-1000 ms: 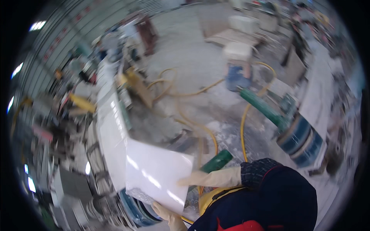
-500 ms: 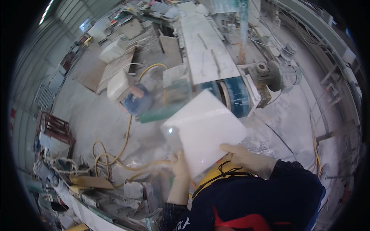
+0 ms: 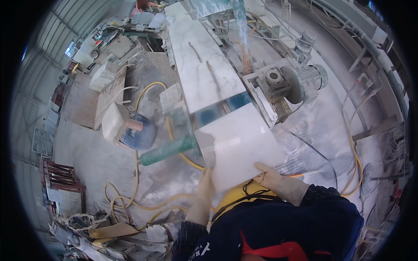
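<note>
Between my two hands I hold a glossy white stone tile [image 3: 239, 148], roughly rectangular, with a greyish patch along its left side. My left hand [image 3: 205, 191], in a pale cream glove, grips the tile's near left corner. The right hand [image 3: 272, 179], gloved alike, is closed on the near right part, thumb on top and fingers hidden below. The tile's far edge overlaps the blue belt [image 3: 238, 101] at the near end of a conveyor; whether it rests there I cannot tell. Beyond lies a long white marble slab [image 3: 198, 56] with dark veins.
A motor with gearbox [image 3: 278, 82] stands right of the belt. At left, a green roller [image 3: 167, 150] juts out near a blue barrel [image 3: 141, 132]. A yellow hose [image 3: 137, 174] loops over the dusty floor. Stone scraps [image 3: 156, 232] are piled at lower left.
The tile has turned from a slanted position into line with the conveyor, its far edge now over the blue belt. Both hands keep their hold, and my view has shifted.
</note>
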{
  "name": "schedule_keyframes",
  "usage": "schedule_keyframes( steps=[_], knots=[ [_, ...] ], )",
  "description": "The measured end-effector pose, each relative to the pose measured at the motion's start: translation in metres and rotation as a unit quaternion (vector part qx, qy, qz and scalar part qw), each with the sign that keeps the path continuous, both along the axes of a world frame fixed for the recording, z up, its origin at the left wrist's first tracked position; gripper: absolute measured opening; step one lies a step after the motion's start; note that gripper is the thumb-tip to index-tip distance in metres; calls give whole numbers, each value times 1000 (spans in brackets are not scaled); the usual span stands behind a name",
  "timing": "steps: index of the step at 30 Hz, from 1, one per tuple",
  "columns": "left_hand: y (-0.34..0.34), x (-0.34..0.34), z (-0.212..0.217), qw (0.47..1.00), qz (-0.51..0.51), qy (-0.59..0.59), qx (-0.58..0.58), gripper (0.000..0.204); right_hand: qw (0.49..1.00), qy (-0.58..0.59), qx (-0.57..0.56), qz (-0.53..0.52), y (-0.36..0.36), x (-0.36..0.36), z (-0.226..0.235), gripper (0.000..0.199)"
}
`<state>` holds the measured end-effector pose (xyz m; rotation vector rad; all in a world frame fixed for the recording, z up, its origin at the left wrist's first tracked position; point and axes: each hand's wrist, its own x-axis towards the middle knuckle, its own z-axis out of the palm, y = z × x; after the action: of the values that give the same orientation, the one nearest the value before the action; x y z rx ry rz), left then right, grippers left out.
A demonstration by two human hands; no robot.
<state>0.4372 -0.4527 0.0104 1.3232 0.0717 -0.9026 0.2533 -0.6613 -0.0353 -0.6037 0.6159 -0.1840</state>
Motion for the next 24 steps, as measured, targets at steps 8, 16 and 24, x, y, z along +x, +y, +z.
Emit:
schedule_keyframes(
  steps=[8, 16, 24],
  knots=[
    [-4, -9, 20, 984, -41, -44, 167, 48, 989, 16, 144, 3, -15, 24, 7, 33],
    [-24, 14, 11, 997, 27, -26, 61, 56, 977, -20, 213, -3, -25, 50, 17, 37],
    [-35, 32, 6, 994, 51, -24, 98, 49, 970, -6, 242, -13, -36, 71, 51, 33]
  ],
)
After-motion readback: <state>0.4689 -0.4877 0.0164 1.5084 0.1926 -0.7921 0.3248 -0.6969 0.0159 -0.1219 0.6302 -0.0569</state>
